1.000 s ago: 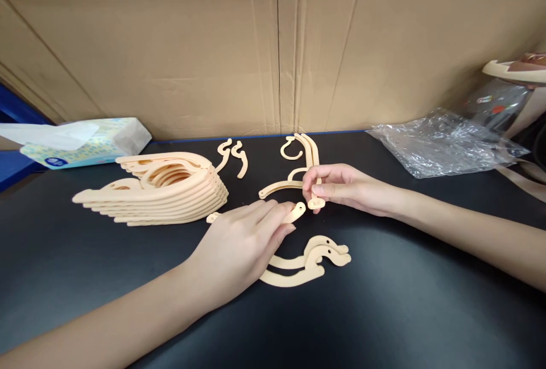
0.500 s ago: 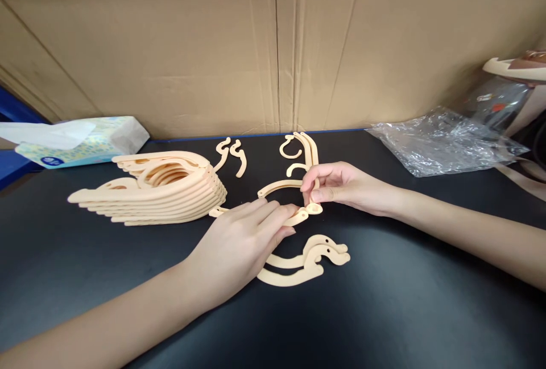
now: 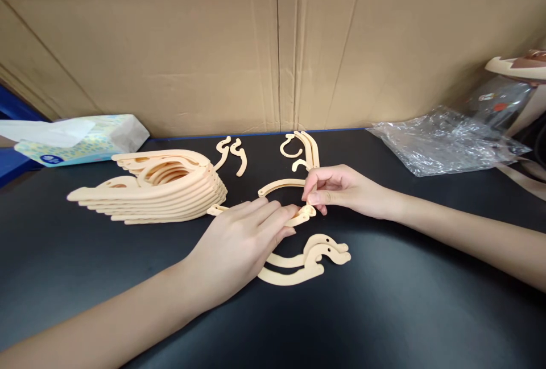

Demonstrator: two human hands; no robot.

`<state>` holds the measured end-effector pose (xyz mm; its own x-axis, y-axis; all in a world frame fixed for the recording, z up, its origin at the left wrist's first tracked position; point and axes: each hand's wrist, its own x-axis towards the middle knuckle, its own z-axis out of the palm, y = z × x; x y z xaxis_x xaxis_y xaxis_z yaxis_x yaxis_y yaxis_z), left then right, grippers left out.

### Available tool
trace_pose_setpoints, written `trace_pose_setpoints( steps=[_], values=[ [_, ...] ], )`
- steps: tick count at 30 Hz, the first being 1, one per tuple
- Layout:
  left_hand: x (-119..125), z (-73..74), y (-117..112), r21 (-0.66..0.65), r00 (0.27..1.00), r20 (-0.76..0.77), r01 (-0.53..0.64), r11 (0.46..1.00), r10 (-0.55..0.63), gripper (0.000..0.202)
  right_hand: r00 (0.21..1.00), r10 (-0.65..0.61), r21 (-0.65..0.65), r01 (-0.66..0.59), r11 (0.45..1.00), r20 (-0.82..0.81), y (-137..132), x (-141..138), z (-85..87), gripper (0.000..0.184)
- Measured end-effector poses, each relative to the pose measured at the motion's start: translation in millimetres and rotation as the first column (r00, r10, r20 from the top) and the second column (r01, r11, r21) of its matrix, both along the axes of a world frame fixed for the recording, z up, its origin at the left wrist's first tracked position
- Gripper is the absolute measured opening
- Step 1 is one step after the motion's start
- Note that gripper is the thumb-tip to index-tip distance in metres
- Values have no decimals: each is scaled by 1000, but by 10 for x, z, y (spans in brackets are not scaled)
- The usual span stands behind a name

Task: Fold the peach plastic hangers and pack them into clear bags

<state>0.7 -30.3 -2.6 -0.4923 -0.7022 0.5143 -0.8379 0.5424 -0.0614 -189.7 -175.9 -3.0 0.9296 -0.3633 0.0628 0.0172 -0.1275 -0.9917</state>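
My left hand [image 3: 245, 235] lies over a beige plastic hanger arm [image 3: 297, 220], its fingers closed round it and hiding the middle. My right hand [image 3: 345, 190] pinches a beige hanger hook [image 3: 300, 163]; the curved tip shows beyond the fingers, and the lower end meets the right end of the hanger arm. Just behind my hands lies a loose curved arm [image 3: 281, 185]. In front of them, two wavy hanger pieces [image 3: 292, 277] with small holes overlap on the table, partly under my left hand.
Left of my hands stands a stack of beige hangers [image 3: 166, 201]. Farther back lie two small curved pieces [image 3: 241, 158], a loose hook [image 3: 290, 146] and two long arms [image 3: 310, 147]. A tissue pack [image 3: 94, 139] sits left, a clear plastic bag [image 3: 443, 139] right; cardboard [image 3: 191, 45] stands behind.
My right hand has turned the hook slightly, and its tip has shifted a little to the right. The hook's lower end has moved left, onto the end of the hanger arm.
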Motion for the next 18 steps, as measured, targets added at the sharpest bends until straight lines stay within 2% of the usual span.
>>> trace_pose_setpoints(
  steps=[10, 18],
  values=[
    [20, -29, 21, 24, 999, 13, -47, 999, 46, 26, 999, -54, -96, 53, 994, -2, 26, 3, 20, 30],
    [-10, -13, 35, 48, 999, 14, -53, 997, 52, 26, 999, -50, -98, 48, 994, -18, 31, 3, 51, 28]
  ],
)
